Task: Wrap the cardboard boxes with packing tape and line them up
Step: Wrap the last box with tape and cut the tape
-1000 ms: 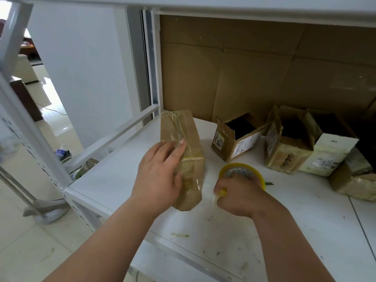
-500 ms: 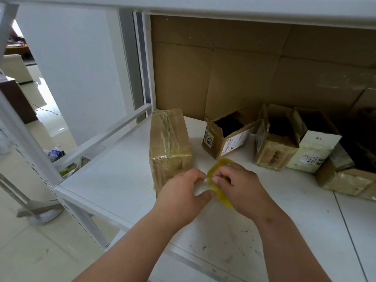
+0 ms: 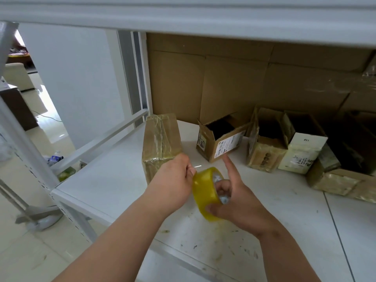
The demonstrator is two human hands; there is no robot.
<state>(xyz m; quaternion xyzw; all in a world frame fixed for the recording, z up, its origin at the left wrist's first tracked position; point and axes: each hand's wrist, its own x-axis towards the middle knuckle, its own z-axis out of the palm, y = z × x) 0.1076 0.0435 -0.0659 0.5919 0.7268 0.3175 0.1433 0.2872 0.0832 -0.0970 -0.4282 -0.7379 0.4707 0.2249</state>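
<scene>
A tape-wrapped cardboard box lies on the white shelf, near its left edge. In front of it my right hand holds a yellowish roll of packing tape above the shelf, fingers hooked through its core, thumb under it, index finger pointing up. My left hand pinches the loose tape end at the roll's upper left edge, just in front of the wrapped box.
Behind the hands stand an open labelled box, two more open boxes and a taped box at the right. Flat cardboard sheets line the back. A shelf board hangs overhead. The shelf's front edge drops to the floor.
My left hand left the wrapped box and came to the tape roll. The roll rose off the shelf and turned on edge; my right index finger now sticks up.
</scene>
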